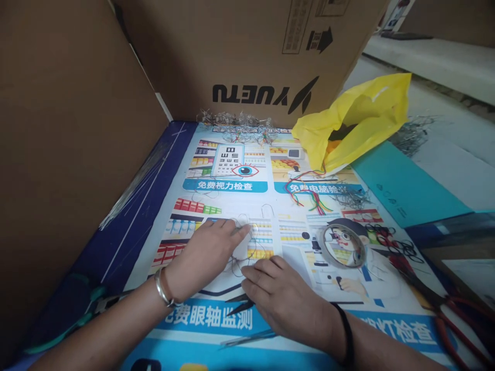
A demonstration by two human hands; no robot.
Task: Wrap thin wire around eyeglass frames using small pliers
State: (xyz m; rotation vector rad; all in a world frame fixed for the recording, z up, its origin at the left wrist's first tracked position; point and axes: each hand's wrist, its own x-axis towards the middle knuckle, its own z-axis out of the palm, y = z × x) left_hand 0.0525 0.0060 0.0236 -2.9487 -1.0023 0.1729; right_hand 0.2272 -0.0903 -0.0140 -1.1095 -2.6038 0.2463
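A thin wire piece bent into loops [253, 251] lies on the printed poster sheet, between my two hands. My left hand [207, 252] is closed, palm down, with its thumb and index finger at the upper part of the loops. Below and to the right, my right hand [282, 296] has its fingers curled together at the lower end of the wire. Dark pointed tips of a tool [240, 305] poke out under the right hand; whether that hand grips it is hidden. Several straight wires [247, 338] show beneath the right wrist.
Cardboard walls [247, 46] close off the back and left. A yellow bag [367, 129], coloured threads [319, 203], a tape roll [344, 263], black rings [412, 248] and red-handled scissors [444, 304] lie right. Green-handled scissors [91, 309] and loose wires [133, 188] lie left.
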